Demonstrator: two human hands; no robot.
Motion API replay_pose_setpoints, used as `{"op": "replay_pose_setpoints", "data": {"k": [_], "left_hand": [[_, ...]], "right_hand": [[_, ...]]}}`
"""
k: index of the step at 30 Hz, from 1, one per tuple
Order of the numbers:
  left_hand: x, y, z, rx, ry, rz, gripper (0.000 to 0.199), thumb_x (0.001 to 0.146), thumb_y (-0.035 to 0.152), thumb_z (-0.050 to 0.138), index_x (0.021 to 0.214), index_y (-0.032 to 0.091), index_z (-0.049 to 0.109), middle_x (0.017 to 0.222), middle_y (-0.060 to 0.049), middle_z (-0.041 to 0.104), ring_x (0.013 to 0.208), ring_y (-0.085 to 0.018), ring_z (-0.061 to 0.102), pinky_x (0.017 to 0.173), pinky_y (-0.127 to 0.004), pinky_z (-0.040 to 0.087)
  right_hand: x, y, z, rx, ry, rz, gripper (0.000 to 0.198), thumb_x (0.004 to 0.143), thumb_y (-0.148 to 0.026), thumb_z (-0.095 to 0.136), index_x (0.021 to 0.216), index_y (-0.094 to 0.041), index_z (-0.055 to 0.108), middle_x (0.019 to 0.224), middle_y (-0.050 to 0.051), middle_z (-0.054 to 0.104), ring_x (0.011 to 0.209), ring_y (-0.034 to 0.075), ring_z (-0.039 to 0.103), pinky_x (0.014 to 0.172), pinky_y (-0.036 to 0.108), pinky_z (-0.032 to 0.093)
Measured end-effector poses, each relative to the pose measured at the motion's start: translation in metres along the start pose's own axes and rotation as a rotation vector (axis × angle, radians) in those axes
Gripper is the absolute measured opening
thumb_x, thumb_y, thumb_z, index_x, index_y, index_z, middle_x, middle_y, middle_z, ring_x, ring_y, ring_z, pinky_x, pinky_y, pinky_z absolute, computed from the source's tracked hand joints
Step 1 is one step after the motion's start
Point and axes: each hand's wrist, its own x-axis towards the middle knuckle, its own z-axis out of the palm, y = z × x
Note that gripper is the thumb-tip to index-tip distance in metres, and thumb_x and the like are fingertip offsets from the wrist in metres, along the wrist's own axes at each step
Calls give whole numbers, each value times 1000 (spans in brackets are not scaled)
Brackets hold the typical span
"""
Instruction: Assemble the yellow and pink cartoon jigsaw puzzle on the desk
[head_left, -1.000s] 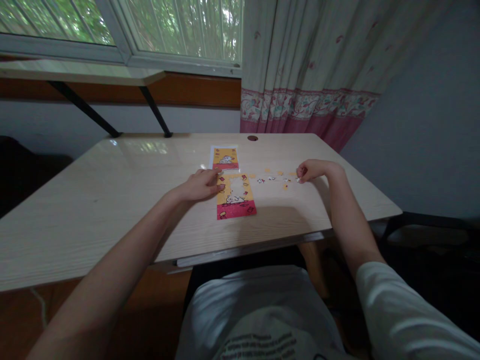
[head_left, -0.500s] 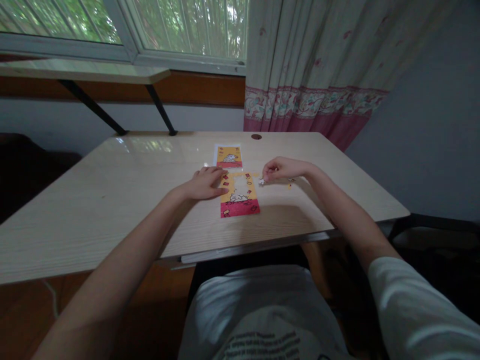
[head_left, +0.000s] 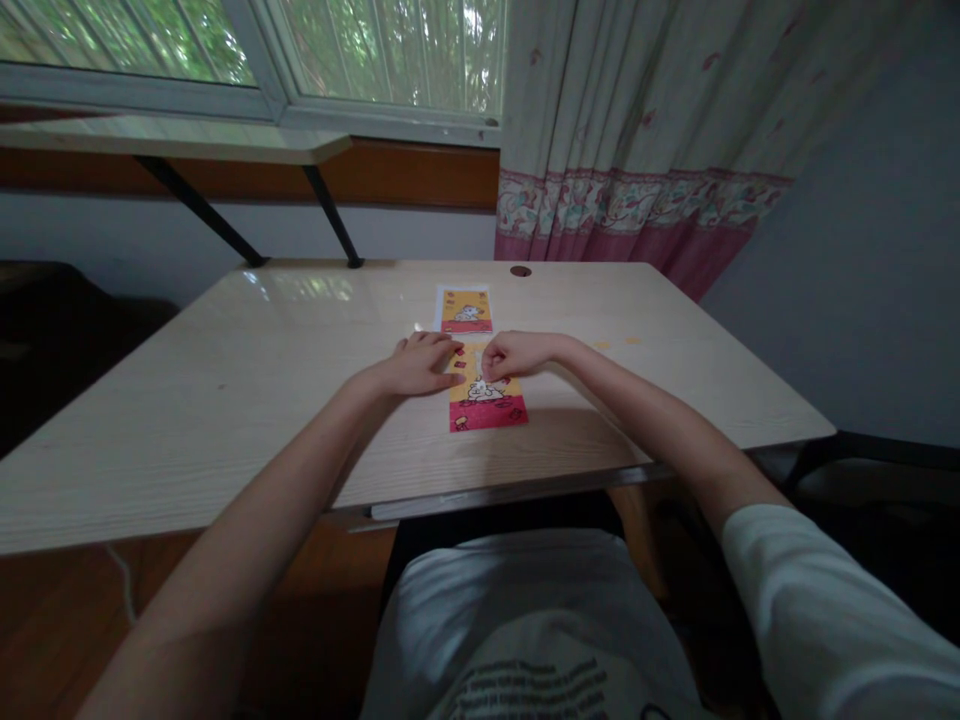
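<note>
A yellow and red jigsaw puzzle (head_left: 489, 414) with a white cartoon animal lies flat on the table in front of me. My left hand (head_left: 421, 364) rests at its left edge, fingers spread, thumb and fingertips on the puzzle. Over the puzzle's middle, where a pale gap shows, my right hand (head_left: 517, 356) is closed in a pinch, pressing a small white puzzle piece (head_left: 481, 385) that its fingers mostly hide. Just beyond lies a reference picture (head_left: 466, 312) with the same design on a white sheet.
Loose yellow pieces (head_left: 633, 341) lie on the wooden table (head_left: 300, 400) to the right, partly behind my right arm. A raised shelf (head_left: 225, 140) on black supports stands at the back left. A curtain (head_left: 637, 150) hangs behind the table.
My right hand has moved left from the table beside the puzzle to over its middle, carrying the small white piece. My left hand stays at the left edge; the view has shifted slightly.
</note>
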Motion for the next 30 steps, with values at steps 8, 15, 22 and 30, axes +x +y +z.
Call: {"op": "replay_pose_setpoints", "data": {"k": [8,15,22,30], "left_hand": [[1,-1,2,-10,4,1,78,83,64,49,146,18,48,153,-17,43,140,-41,35,112,-59,30],[0,-1,2,-13,1,5,76,84,64,48,146,20,47,154,-16,43,141,-41,35,112,-60,29],[2,-4,4,-10,7,2,73,84,65,49,145,24,47,154,-14,44,141,-39,35,113,-57,29],[0,-1,0,-27,-9,3,75,84,65,48,145,21,48,154,-15,42,140,-41,35,112,-59,30]], "right_hand": [[-2,-4,-2,-55,31,8,9,75,-22,66,73,-13,68,68,1,65,66,12,54,64,25,40],[-4,-8,-5,-74,42,18,9,74,-22,66,71,-13,68,65,0,63,64,11,52,63,25,39],[2,-4,-3,-63,26,26,11,73,-23,67,74,-12,68,62,-1,61,61,10,49,60,25,37],[-6,-1,-11,-20,59,0,14,72,-26,68,74,-13,69,63,-1,61,62,10,48,60,25,36]]}}
